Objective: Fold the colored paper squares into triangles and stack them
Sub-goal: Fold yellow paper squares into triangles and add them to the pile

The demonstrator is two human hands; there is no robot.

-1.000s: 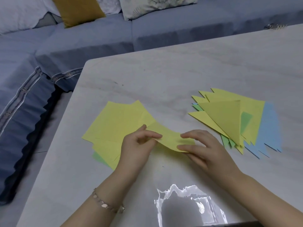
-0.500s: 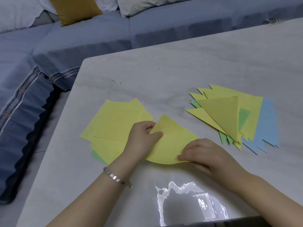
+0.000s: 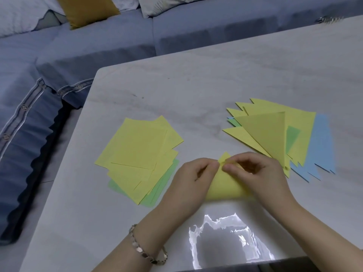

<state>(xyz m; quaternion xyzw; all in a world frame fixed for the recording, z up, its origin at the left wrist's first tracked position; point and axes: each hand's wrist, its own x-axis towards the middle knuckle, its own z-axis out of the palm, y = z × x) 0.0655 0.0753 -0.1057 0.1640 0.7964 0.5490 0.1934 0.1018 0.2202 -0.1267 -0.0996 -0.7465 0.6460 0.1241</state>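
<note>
A yellow paper square (image 3: pixel 225 185) lies bent over on itself in front of me, its near side curved into a soft roll. My left hand (image 3: pixel 193 179) and my right hand (image 3: pixel 253 171) both pinch its two far corners together at the top. To the left lies a loose pile of flat yellow and green squares (image 3: pixel 137 150). At the right sits the stack of folded triangles (image 3: pixel 267 134), yellow on top with green and blue beneath.
The pale marble table (image 3: pixel 196 85) has its left edge and rounded far corner close to the square pile. A blue sofa (image 3: pixel 98 46) with cushions runs behind and to the left. A bright reflection (image 3: pixel 222 240) glares on the table near me.
The yellow sheet was lifted from the square pile, brought to the middle, and bent over. Both hands have come together at its far corners.
</note>
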